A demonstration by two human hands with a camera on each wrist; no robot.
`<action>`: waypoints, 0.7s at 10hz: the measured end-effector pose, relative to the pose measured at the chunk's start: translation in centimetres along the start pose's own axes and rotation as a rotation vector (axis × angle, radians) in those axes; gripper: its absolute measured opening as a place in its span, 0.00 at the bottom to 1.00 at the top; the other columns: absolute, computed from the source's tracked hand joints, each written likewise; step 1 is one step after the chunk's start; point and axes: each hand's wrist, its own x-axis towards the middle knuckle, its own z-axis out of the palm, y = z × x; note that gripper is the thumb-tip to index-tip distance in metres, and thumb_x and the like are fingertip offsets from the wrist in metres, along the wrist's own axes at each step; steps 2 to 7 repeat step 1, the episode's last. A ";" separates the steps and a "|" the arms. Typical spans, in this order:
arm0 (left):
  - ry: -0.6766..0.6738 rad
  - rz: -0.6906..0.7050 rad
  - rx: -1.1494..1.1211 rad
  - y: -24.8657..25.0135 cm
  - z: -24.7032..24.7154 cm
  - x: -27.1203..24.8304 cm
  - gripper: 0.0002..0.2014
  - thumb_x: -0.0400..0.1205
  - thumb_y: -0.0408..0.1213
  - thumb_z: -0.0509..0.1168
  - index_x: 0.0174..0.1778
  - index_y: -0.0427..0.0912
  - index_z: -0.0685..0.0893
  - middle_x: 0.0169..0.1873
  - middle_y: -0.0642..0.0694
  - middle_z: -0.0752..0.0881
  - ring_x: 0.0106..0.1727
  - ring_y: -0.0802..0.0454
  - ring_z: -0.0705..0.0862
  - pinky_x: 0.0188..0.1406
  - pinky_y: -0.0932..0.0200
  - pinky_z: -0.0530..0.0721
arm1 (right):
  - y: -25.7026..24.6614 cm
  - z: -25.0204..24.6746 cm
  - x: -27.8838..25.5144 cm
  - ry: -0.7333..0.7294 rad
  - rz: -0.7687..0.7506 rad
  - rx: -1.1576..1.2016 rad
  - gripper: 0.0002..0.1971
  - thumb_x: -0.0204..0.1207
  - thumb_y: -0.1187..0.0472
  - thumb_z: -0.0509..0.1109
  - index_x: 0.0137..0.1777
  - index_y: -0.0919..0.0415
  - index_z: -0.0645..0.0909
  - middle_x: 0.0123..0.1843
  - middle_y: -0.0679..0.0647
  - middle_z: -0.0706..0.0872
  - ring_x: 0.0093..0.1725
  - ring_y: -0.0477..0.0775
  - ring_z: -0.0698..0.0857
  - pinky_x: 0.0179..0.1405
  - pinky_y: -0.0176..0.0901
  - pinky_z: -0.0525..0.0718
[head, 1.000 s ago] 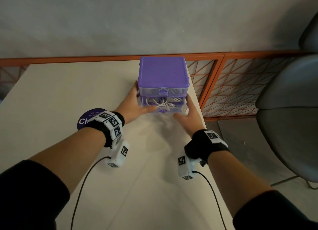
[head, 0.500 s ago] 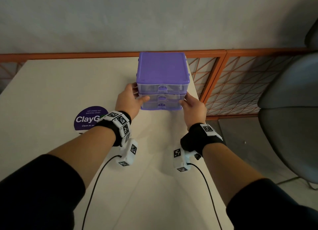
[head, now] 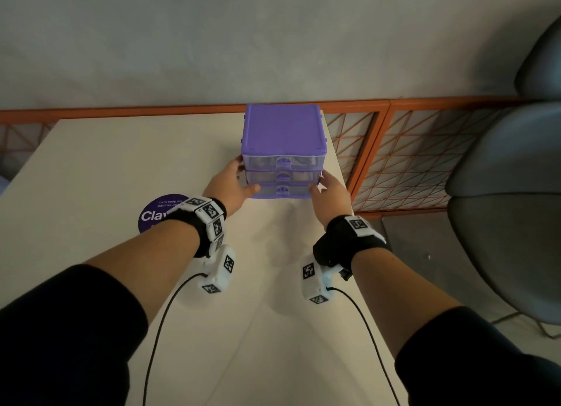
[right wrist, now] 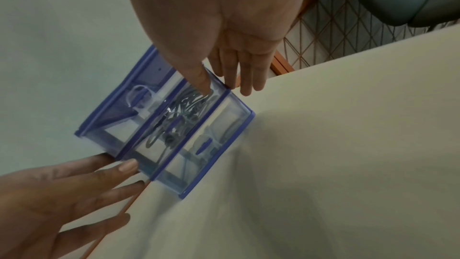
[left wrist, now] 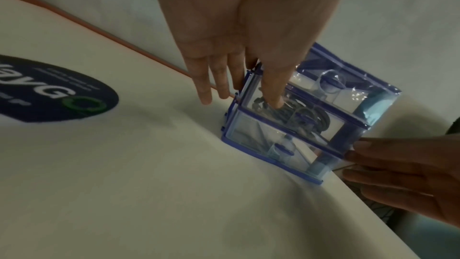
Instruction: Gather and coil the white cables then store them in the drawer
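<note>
A purple drawer unit [head: 283, 132] with three clear drawers stands at the table's far right, all drawers closed. White coiled cables [left wrist: 298, 113] lie inside the middle drawer [head: 282, 177] and show through its clear front [right wrist: 179, 109]. My left hand [head: 239, 179] lies with straight fingers along the unit's left side, thumb [left wrist: 272, 94] pressed on the middle drawer's front. My right hand [head: 324, 185] mirrors it on the right side, thumb [right wrist: 201, 84] on the same front.
The cream table [head: 121, 162] carries a round purple sticker [head: 158, 214] left of my left wrist. The table's right edge [head: 341, 187] runs just beside the unit. Beyond it are an orange mesh railing [head: 394, 162] and a grey chair [head: 510, 208].
The drawer holding the cables stood pulled out a second ago and has slid shut. Both hands moved forward with it and now flank the unit.
</note>
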 end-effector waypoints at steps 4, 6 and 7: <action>0.006 -0.033 0.003 -0.7 -0.5 -1.7 0.32 0.78 0.41 0.70 0.78 0.44 0.66 0.72 0.43 0.78 0.71 0.44 0.77 0.70 0.49 0.73 | 0.7 -0.1 -1.8 0.069 0.074 0.056 0.25 0.80 0.58 0.65 0.77 0.57 0.69 0.71 0.55 0.81 0.69 0.57 0.81 0.70 0.52 0.78; 0.006 -0.033 0.003 -0.7 -0.5 -1.7 0.32 0.78 0.41 0.70 0.78 0.44 0.66 0.72 0.43 0.78 0.71 0.44 0.77 0.70 0.49 0.73 | 0.7 -0.1 -1.8 0.069 0.074 0.056 0.25 0.80 0.58 0.65 0.77 0.57 0.69 0.71 0.55 0.81 0.69 0.57 0.81 0.70 0.52 0.78; 0.006 -0.033 0.003 -0.7 -0.5 -1.7 0.32 0.78 0.41 0.70 0.78 0.44 0.66 0.72 0.43 0.78 0.71 0.44 0.77 0.70 0.49 0.73 | 0.7 -0.1 -1.8 0.069 0.074 0.056 0.25 0.80 0.58 0.65 0.77 0.57 0.69 0.71 0.55 0.81 0.69 0.57 0.81 0.70 0.52 0.78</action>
